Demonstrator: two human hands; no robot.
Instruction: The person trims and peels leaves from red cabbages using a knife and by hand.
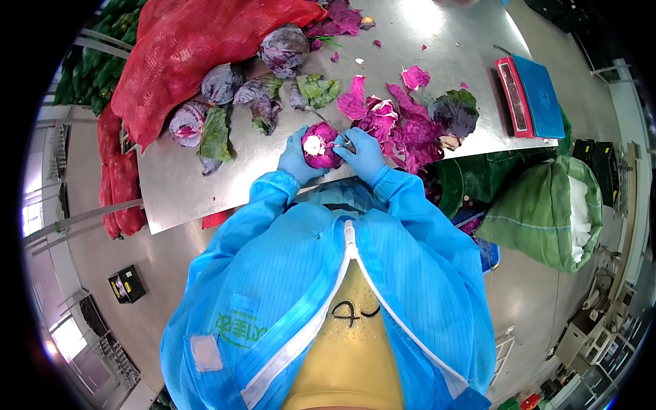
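A red cabbage (pixel 318 152) with a pale cut stem end facing up is at the table's front edge. My left hand (pixel 296 157), in a blue glove, wraps round its left side. On its right side, my right hand (pixel 363 152), also gloved, grips a knife (pixel 330 123) whose blade points up and left over the cabbage. Torn purple leaves (pixel 410 133) are piled just right of my right hand. Dark outer leaves (pixel 318 91) lie beyond the cabbage.
Whole cabbages (pixel 283 49) and a red mesh sack (pixel 198 51) cover the metal table's (pixel 184 198) left part. A blue and red box (pixel 533 96) stands at the right. Below the right edge is a green sack (pixel 533 212).
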